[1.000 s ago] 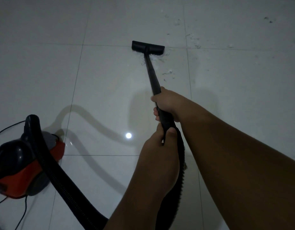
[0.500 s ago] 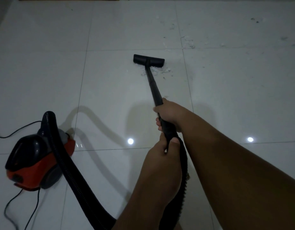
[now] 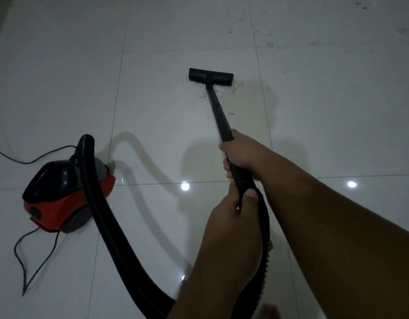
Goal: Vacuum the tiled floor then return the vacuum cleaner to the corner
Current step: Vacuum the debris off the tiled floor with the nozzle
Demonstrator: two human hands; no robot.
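My right hand (image 3: pixel 241 153) wraps wand (image 3: pixel 218 113); left hand (image 3: pixel 233 217) grips lower end where hose (image 3: pixel 102 215) joins. Floor head (image 3: pixel 210 75) at 12 o'clock, on white debris (image 3: pixel 235 86). Vacuum cleaner (image 3: pixel 65 194) at 9 o'clock, cord (image 3: pixel 37 261) looped beside. Risk: long push tautens hose, tips vacuum cleaner; specks (image 3: pixel 265 41) at 1 o'clock get missed.

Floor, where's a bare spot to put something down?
The tiles left of the floor head, beyond the vacuum cleaner, are bare. So is the tile right of the wand, this side of the dust. Crowded around the hose and cord.
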